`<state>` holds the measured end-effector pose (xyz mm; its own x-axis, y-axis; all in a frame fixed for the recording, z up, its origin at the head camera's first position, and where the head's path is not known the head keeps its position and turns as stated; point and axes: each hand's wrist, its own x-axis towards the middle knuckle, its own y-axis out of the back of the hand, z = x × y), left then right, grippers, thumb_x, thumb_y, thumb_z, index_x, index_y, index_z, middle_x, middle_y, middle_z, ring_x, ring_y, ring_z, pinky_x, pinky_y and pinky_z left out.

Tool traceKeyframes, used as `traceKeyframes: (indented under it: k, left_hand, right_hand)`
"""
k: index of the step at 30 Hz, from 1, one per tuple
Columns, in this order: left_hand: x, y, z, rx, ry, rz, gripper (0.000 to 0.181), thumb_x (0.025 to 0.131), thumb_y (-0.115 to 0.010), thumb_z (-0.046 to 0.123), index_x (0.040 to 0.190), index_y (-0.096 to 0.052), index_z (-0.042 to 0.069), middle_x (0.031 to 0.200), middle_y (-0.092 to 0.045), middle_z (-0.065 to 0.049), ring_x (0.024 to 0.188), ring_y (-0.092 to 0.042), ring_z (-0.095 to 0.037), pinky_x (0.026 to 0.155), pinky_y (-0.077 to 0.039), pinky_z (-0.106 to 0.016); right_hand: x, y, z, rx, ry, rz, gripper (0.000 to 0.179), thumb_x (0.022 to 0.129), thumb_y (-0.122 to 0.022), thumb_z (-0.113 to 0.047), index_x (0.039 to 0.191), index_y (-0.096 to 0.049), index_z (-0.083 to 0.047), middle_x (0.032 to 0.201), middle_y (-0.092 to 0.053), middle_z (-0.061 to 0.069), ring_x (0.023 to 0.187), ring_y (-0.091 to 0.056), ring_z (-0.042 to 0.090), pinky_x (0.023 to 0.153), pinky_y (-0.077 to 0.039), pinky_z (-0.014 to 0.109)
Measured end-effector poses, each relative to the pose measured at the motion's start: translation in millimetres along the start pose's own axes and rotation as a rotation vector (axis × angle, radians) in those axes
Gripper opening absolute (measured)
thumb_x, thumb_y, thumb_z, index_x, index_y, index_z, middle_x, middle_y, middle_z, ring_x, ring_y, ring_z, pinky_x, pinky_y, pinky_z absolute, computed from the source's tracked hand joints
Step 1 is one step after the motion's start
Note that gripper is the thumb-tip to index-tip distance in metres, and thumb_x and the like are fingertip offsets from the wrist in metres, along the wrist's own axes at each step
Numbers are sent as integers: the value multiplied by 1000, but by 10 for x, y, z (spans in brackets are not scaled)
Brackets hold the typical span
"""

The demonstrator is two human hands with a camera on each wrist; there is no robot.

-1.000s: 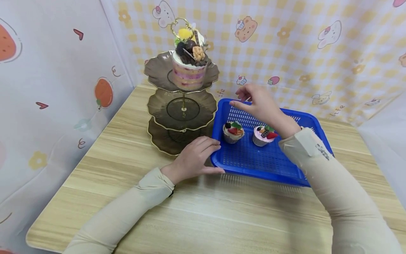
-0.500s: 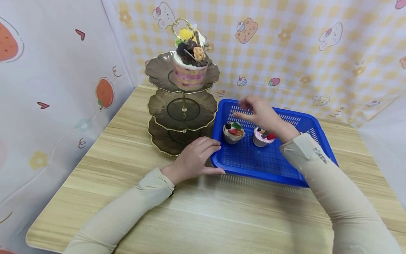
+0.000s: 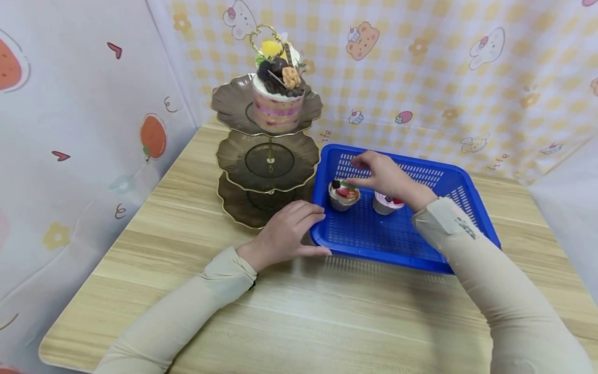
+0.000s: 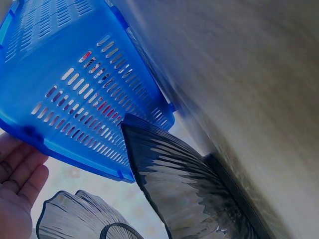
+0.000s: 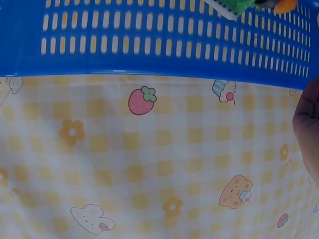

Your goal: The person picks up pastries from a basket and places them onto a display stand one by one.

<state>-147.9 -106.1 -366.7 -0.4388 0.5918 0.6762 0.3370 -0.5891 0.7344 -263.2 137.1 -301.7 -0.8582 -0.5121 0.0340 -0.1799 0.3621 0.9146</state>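
Nearest, a wooden table [image 3: 303, 322] spreads before the blue basket [image 3: 374, 254]. At the basket's near left corner, the left hand [image 3: 285, 228] touches the rim, thumb set apart from fairly straight fingers, presumably to steady it. Inside the basket, toward its left end, sits the fruit cupcake [image 3: 343, 201]; a pink cupcake [image 3: 384, 206] stands apart to its right, probably leaving room for fingers. Over the basket, the right hand [image 3: 385, 176] holds thumb and fingers apart, seemingly pinching nothing; whether its thumb touches the fruit cupcake, I cannot tell. Left of the basket, a tiered stand [image 3: 303, 161] bears a big layered cake [image 3: 277, 110]; behind the basket hangs checked cloth [image 3: 430, 93].
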Motion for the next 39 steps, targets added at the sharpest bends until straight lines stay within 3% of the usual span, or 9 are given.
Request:
traceKeyframes:
  k: [13,24,31,39]
  left_hand:
    - [-7,6,7,6,-1,11,69,64,-82,56,105,-70,2,109,-69,-9,104,-62,-21,97,-49,-33]
    - [3,5,4,10,-9,13,69,65,-81,57,104,-70,2,108,-69,-8,103,-62,-21,96,-49,-32]
    - [1,1,0,10,-9,15,70,64,-81,57,105,-70,2,108,-69,-9,103,-62,-21,96,-50,-32]
    - [-2,-8,-6,1,-9,15,69,64,-81,57,104,-70,1,108,-69,-8,103,-62,-21,97,-49,-32]
  right_hand:
    - [18,-131,118,-54,-27,-52,68,75,-80,-43,121,-60,3,115,-63,18,108,-59,31,98,-47,46]
    - [21,-213,171,-88,5,-25,63,72,-82,-42,112,-63,3,105,-64,16,97,-58,28,91,-48,45]
    - [29,-269,185,-131,7,-35,68,70,-82,-45,113,-63,3,107,-64,16,98,-60,28,92,-49,44]
    - [21,-308,164,-113,-3,-89,70,68,-84,-46,113,-62,3,107,-62,16,96,-58,29,88,-49,44]
